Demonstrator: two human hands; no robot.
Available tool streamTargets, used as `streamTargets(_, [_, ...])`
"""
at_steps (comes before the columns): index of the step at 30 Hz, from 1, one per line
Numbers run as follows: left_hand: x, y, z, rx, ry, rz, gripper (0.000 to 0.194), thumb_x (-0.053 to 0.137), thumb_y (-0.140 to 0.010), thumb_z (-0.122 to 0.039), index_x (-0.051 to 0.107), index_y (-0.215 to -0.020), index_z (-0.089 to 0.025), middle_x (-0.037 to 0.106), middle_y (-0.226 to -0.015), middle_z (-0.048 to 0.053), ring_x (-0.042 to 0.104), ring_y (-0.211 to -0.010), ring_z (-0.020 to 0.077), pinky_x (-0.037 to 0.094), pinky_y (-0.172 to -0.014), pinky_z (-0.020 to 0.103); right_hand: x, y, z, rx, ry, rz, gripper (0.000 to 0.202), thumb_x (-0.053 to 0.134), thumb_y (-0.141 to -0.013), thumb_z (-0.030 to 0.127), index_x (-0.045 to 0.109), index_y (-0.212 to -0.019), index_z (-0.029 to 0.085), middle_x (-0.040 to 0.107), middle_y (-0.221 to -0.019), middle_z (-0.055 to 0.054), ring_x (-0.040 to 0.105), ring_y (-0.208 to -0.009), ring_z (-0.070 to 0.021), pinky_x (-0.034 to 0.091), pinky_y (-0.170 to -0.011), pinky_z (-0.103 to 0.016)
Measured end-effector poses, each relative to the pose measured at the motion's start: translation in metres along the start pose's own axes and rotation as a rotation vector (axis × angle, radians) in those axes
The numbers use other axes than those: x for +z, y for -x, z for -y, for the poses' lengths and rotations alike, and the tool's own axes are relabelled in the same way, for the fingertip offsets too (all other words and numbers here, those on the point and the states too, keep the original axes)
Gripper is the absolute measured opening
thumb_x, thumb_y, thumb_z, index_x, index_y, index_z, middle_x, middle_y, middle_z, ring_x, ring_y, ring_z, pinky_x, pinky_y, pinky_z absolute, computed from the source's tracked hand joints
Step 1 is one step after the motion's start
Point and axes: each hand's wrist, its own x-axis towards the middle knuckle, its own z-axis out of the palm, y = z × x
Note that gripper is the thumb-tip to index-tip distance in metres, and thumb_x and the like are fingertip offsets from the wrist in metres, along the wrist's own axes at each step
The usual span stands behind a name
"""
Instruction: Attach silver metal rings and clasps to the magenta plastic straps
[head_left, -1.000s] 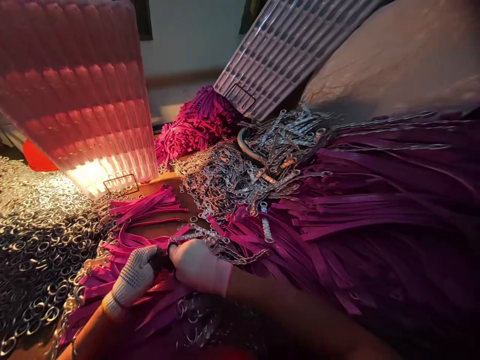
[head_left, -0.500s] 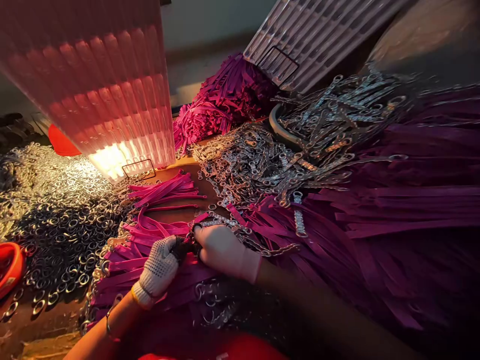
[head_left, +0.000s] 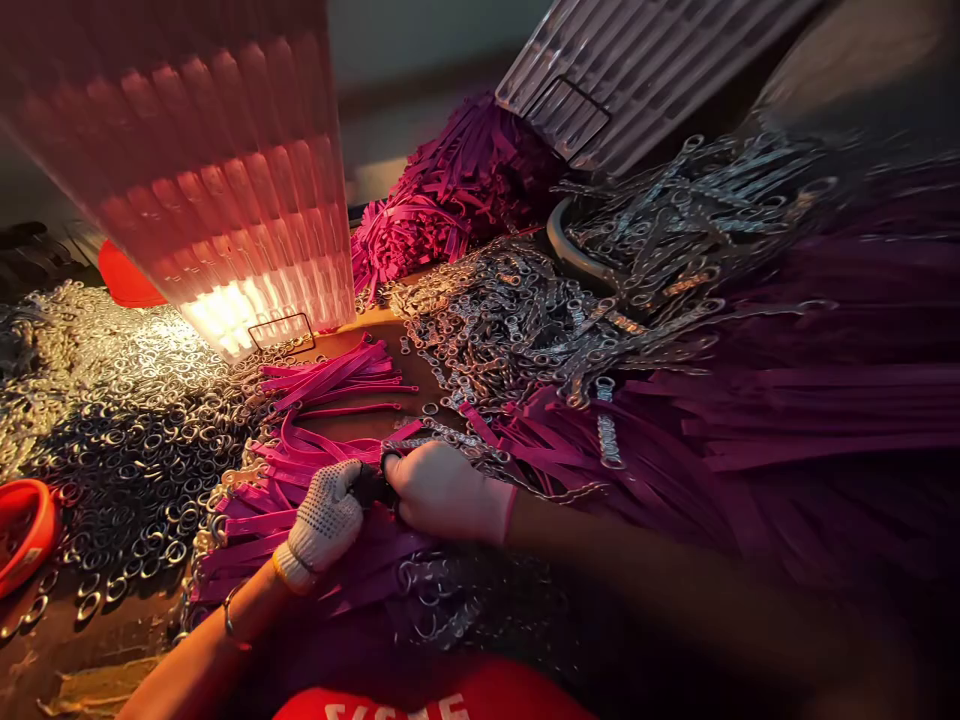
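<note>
two hands of yours work close together over a messy table, and below them, nearest you, is red cloth (head_left: pixel 442 695) with white letters. above that cloth sit some shiny metal bits (head_left: pixel 442 595) in dark shade. your left hand (head_left: pixel 326 515) wears a white dotted glove with a yellow edge, and a thin bracelet (head_left: pixel 229 620) rings your wrist. your right hand (head_left: pixel 450 492) wears a pale glove. the fingers on both are curled in, tips almost meeting around a small dark patch (head_left: pixel 371 487). it is too dark to tell if you pinch something there or how tight the tips close. pink straps (head_left: pixel 255 525) lie under and beside your left hand, with metal ends at their left side. silver chains (head_left: pixel 465 440) lie just past your right hand. at the left edge is a red bowl (head_left: pixel 46 555), and near it spreads a big pile of rings (head_left: pixel 150 470). past your hands lies a small pink bunch (head_left: pixel 337 372). farther right is a heap of chain pieces (head_left: pixel 495 310), some beside a curved grey rim (head_left: pixel 574 250). a ribbed panel (head_left: pixel 195 190) leans at left, glowing near its bottom. far back, a strap pile (head_left: pixel 450 200) sits below another ribbed panel (head_left: pixel 645 80).
</note>
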Motion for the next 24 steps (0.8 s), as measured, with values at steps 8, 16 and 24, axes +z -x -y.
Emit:
streamTargets(8, [-0.079, -0.004, -0.018, 0.167, -0.062, 0.203, 0.023, 0.053, -0.088, -0.024, 0.074, -0.095, -0.018, 0.075, -0.089, 0.005, 0.066, -0.078, 0.0174, 0.050, -0.073, 0.026, -0.019, 0.019, -0.008, 0.061, -0.212, -0.048, 0.017, 0.059, -0.086, 0.027, 0.067, -0.091, 0.013, 0.073, -0.084, -0.012, 0.067, -0.076, -0.0223, 0.040, -0.063, -0.027])
streamTargets(16, [-0.173, 0.027, 0.003, -0.041, -0.517, 0.072, 0.030, 0.057, -0.086, -0.043, 0.078, -0.100, -0.025, 0.078, -0.095, 0.004, 0.071, -0.081, 0.0240, 0.056, -0.080, 0.034, -0.004, 0.043, -0.010, 0.113, -0.738, -0.284, 0.013, 0.064, -0.085, 0.028, 0.063, -0.083, 0.016, 0.066, -0.076, -0.001, 0.058, -0.069, -0.0140, 0.037, -0.060, -0.023])
streamTargets(24, [-0.065, 0.034, -0.027, 0.243, -0.113, 0.028, 0.040, 0.050, -0.094, -0.028, 0.064, -0.130, -0.017, 0.071, -0.122, 0.010, 0.067, -0.109, 0.0226, 0.053, -0.099, 0.036, 0.007, 0.043, 0.009, 0.190, -0.334, -0.157, 0.010, 0.059, -0.083, 0.023, 0.063, -0.087, 0.014, 0.069, -0.079, -0.009, 0.061, -0.070, -0.0203, 0.032, -0.061, -0.029])
